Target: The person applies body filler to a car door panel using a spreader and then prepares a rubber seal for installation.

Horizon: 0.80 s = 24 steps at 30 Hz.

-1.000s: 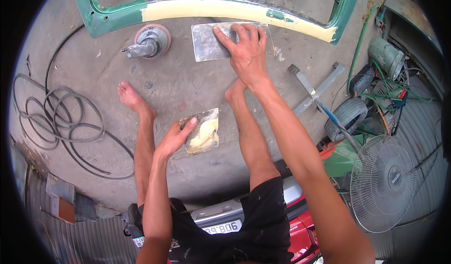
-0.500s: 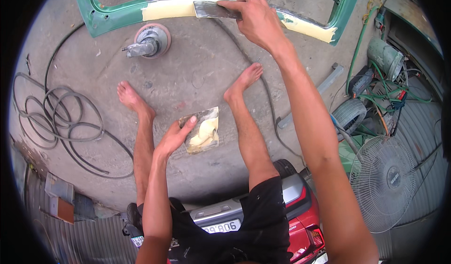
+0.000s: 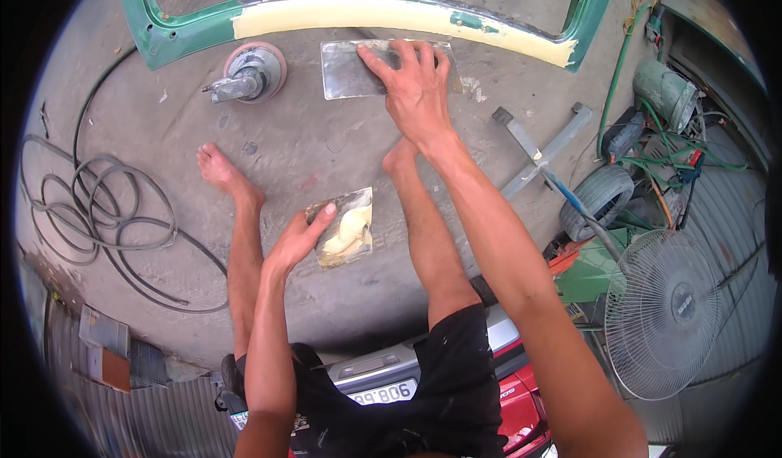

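Observation:
My right hand [image 3: 417, 91] grips a wide, flat metal putty spreader [image 3: 346, 75], fingers laid across its top face. The blade is held just on my side of a curved green panel frame [image 3: 191, 38], apart from it. Along the panel's near edge runs a band of cream putty [image 3: 326, 19], with a small green patch [image 3: 474, 23] showing through toward the right. Lower down, between my legs, my left hand [image 3: 300, 240] clasps a thin square plate [image 3: 361, 197], thumb on top. A mound of cream putty [image 3: 352, 231] sits on that plate.
A round sander [image 3: 251, 73] lies left of the spreader on the concrete. Coiled dark hose [image 3: 98, 205] spreads at the left. To the right are a metal stand [image 3: 562, 136], a tyre [image 3: 599, 201], a bucket [image 3: 664, 95] and a fan [image 3: 664, 315]. A red vehicle [image 3: 521, 413] is behind me.
My right hand has drawn the spreader off the panel and toward me. Where the blade was, a continuous putty band now shows. My left hand and its plate stay about the same.

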Each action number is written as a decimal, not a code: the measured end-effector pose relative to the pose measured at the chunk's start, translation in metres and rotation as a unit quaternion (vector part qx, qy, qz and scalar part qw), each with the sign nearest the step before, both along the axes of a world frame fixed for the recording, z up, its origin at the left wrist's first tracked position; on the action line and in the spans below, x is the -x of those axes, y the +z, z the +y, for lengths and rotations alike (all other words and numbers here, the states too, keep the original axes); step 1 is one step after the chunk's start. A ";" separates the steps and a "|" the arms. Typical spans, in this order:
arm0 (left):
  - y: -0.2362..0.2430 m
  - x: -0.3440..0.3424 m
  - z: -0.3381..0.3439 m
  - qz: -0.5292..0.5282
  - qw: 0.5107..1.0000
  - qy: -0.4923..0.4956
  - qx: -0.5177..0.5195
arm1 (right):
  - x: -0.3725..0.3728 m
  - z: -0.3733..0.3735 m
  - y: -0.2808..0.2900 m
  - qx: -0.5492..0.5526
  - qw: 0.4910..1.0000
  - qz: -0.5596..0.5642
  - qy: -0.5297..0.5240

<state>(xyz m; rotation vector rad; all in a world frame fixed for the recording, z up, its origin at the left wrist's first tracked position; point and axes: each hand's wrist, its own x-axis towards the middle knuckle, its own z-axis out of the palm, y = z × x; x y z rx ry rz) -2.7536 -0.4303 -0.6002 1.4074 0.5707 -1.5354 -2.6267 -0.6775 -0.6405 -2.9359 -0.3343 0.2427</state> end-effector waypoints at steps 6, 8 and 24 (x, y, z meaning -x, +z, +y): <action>0.013 -0.007 0.001 -0.006 0.999 0.040 0.019 | -0.044 -0.053 0.035 -0.025 0.999 -0.001 -0.033; 0.015 -0.010 -0.003 -0.002 0.999 0.030 0.016 | -0.059 -0.074 0.035 -0.019 0.999 0.018 -0.030; 0.001 -0.001 -0.010 -0.007 1.000 0.020 0.003 | -0.044 -0.085 0.009 -0.019 0.999 0.017 -0.034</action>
